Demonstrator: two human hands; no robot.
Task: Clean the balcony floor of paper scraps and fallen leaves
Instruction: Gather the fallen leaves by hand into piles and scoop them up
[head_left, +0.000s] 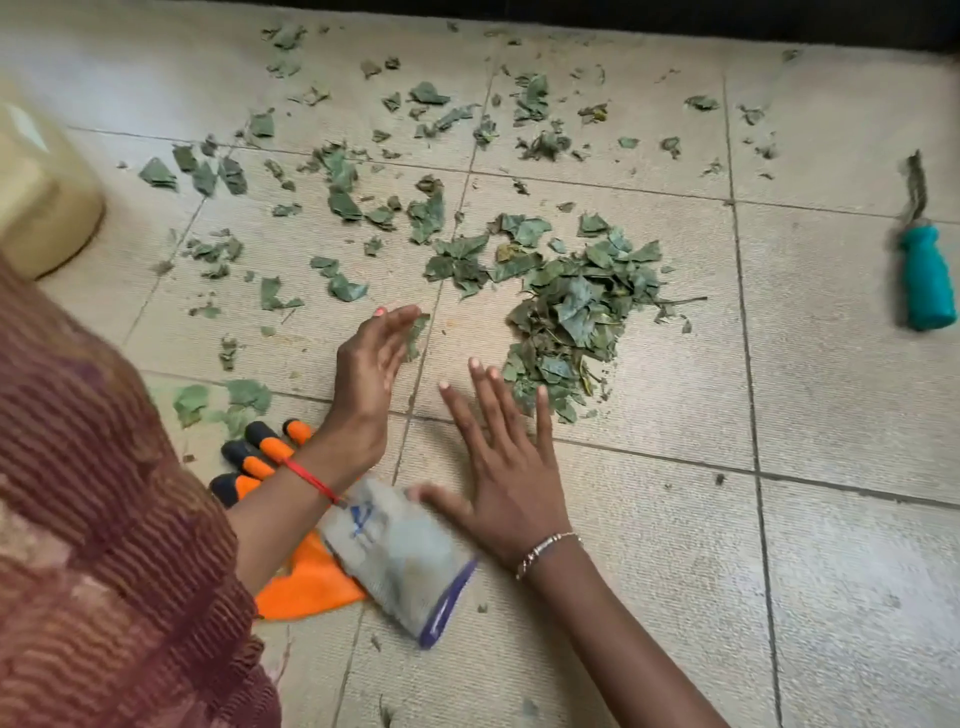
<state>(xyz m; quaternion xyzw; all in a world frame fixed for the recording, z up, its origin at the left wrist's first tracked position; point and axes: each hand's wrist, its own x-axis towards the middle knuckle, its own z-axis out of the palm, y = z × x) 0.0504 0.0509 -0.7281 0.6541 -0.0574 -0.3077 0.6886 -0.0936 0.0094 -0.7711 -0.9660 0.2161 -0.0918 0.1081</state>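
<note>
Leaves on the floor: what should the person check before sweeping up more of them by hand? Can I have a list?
1. Hands free: ok. The left hand and right hand are open and hold nothing.
2. Gloves on: not ok. Both hands are bare; the gloves lie on the floor under the wrists.
3. Leaves in one heap: not ok. A pile sits ahead of the right hand, but loose leaves are scattered farther out.
4. Tool out of the way: ok. The teal-handled tool lies far right, apart from the pile.
5. Somewhere to put the leaves: cannot tell. No bag or bin shows.
</note>
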